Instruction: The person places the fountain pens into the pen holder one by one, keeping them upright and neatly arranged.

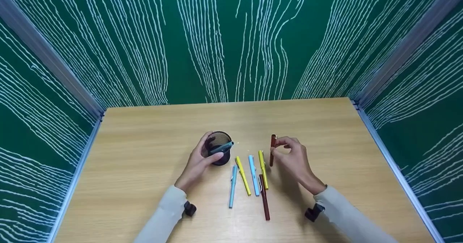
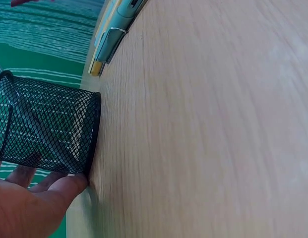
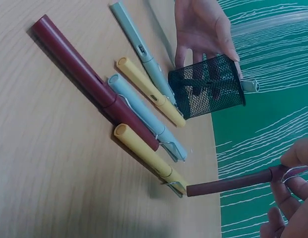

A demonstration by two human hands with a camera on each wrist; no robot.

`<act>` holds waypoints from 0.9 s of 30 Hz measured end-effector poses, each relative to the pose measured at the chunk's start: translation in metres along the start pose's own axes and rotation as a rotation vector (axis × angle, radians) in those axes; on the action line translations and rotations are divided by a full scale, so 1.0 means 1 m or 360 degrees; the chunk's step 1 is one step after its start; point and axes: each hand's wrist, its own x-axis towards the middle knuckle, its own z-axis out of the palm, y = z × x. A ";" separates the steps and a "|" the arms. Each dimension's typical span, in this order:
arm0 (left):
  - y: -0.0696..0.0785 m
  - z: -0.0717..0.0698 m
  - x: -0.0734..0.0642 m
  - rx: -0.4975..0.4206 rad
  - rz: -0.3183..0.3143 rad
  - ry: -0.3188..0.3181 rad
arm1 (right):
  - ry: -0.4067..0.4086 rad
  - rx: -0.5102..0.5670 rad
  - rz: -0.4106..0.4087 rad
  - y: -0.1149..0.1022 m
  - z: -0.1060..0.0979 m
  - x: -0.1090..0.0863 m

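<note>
My left hand (image 1: 197, 161) grips a black mesh pen cup (image 1: 225, 139), its fingers and thumb around the side. In the left wrist view the cup (image 2: 49, 124) stands on the table. One teal pen (image 1: 222, 148) leans inside with its end past the rim. My right hand (image 1: 294, 160) pinches a dark red pen (image 1: 272, 152) near its clip end, roughly upright; the right wrist view shows the pen (image 3: 228, 186) pointing away from the fingers. Between the hands lie a teal pen (image 1: 232, 188), a yellow pen (image 1: 243, 176), a light blue pen (image 1: 254, 176), another yellow pen (image 1: 263, 169) and a dark red pen (image 1: 265, 199).
The wooden table (image 1: 144, 192) ends at a green wall (image 1: 231, 55) with white wavy lines, and similar panels stand at both sides. Metal posts (image 1: 65, 51) mark the corners. The loose dark red pen lies against the right yellow pen.
</note>
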 end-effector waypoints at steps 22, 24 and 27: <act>-0.001 0.000 0.001 0.0005 -0.0034 0.0019 | 0.0072 0.0107 0.0007 -0.022 -0.004 0.007; -0.002 0.000 0.001 -0.0026 -0.0024 0.0011 | 0.0076 0.0106 -0.0017 -0.024 -0.003 0.007; -0.003 0.000 0.001 -0.0067 -0.0010 -0.0006 | 0.0091 0.0104 -0.0048 -0.025 -0.001 0.007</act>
